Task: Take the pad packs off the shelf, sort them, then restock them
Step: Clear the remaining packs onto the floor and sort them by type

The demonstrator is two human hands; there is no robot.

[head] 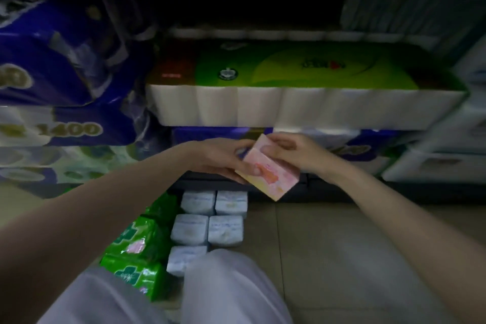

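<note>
A pink and yellow pad pack [268,169] is held tilted in front of the low shelf, above the floor. My left hand [223,158] grips its left side with the thumb on the front face. My right hand [292,151] pinches its upper right end. On the floor below lie several pale blue pad packs [207,229] in two columns. Left of them sit green pad packs [136,244], one behind the other.
The shelf holds a large green-topped toilet roll pack [302,81] and blue roll packs [65,60] at the left. More white packs [447,160] stand at the right. My knees in light trousers [223,289] fill the bottom. Beige floor tiles [342,244] lie at the right.
</note>
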